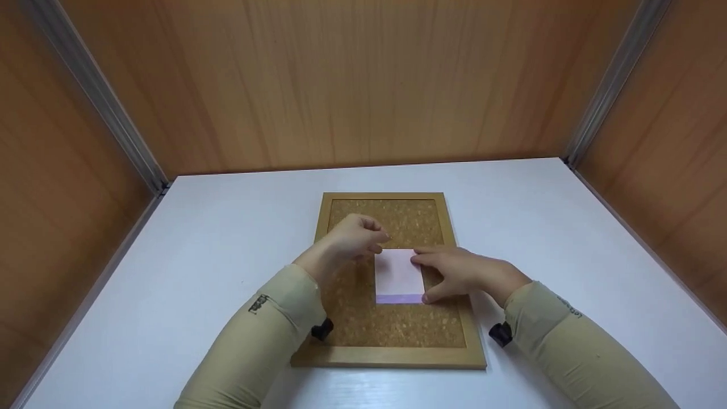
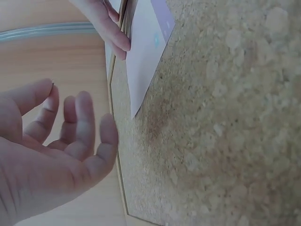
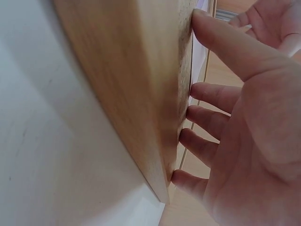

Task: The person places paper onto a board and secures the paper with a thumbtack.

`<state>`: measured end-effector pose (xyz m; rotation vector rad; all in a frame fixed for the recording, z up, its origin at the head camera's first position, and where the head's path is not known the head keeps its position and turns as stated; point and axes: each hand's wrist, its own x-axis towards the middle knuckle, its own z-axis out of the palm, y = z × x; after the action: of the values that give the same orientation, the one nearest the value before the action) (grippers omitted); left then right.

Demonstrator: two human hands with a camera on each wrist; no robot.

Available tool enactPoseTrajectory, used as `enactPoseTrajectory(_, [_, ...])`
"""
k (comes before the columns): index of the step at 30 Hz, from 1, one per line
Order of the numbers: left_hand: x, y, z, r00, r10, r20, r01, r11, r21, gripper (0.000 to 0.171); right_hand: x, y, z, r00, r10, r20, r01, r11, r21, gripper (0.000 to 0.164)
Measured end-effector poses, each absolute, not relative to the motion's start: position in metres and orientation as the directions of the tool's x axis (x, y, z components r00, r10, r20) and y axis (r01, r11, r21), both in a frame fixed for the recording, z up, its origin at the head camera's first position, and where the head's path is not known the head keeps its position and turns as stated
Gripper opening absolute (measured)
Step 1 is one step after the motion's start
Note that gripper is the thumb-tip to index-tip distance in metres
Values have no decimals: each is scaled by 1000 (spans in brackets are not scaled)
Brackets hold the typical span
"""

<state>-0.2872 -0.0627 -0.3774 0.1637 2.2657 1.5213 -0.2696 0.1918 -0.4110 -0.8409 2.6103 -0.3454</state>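
A pale pink paper sheet (image 1: 398, 272) with a purple strip along its near edge lies on the cork board (image 1: 417, 329). My right hand (image 1: 463, 270) rests at the sheet's right side, fingers spread, fingertips and thumb pressing its edge. In the right wrist view those fingers (image 3: 211, 120) reach over the board's wooden frame. Above the sheet's far left corner, my left hand (image 1: 355, 236) pinches a tiny pin-like thing (image 2: 52, 84) between thumb and index finger. Most of that thing is hidden by the fingertips. Its other fingers are loosely bent in the left wrist view.
A wooden frame (image 1: 392, 357) borders the cork board, which lies on a white table (image 1: 227, 238). Wood-grain panels (image 1: 363, 85) stand behind and on both sides, joined by metal corner posts (image 1: 108, 102).
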Motion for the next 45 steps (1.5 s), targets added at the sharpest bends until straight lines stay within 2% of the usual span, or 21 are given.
enactPoseTrajectory(4, [-291, -51, -379, -899, 309, -310, -129, 490, 862, 21, -269, 194, -412, -745, -613, -264, -522, 782, -340, 86])
enactPoseTrajectory(10, [-298, -36, -379, -909, 272, -316, -93, 607, 789, 27, -269, 196, -413, -746, -615, -257, -522, 779, -349, 87])
enactPoseTrajectory(14, [-301, -30, -378, -897, 283, -339, -82, 647, 758, 17, -269, 197, -412, -747, -614, -254, -520, 778, -351, 87])
enactPoseTrajectory(19, [-305, -26, -379, -885, 294, -360, -52, 707, 705, 27, -268, 197, -411, -750, -610, -256, -518, 782, -348, 85])
enactPoseTrajectory(29, [-309, -20, -384, -894, 258, -365, -50, 754, 655, 15, -266, 195, -409, -746, -617, -251, -525, 776, -349, 85])
enactPoseTrajectory(34, [-312, -18, -389, -891, 265, -368, -6, 805, 593, 19, -265, 194, -409, -741, -625, -246, -533, 770, -350, 84])
enactPoseTrajectory(45, [-308, -15, -393, -898, 238, -369, -9, 831, 557, 14, -263, 192, -408, -742, -621, -252, -525, 772, -357, 85])
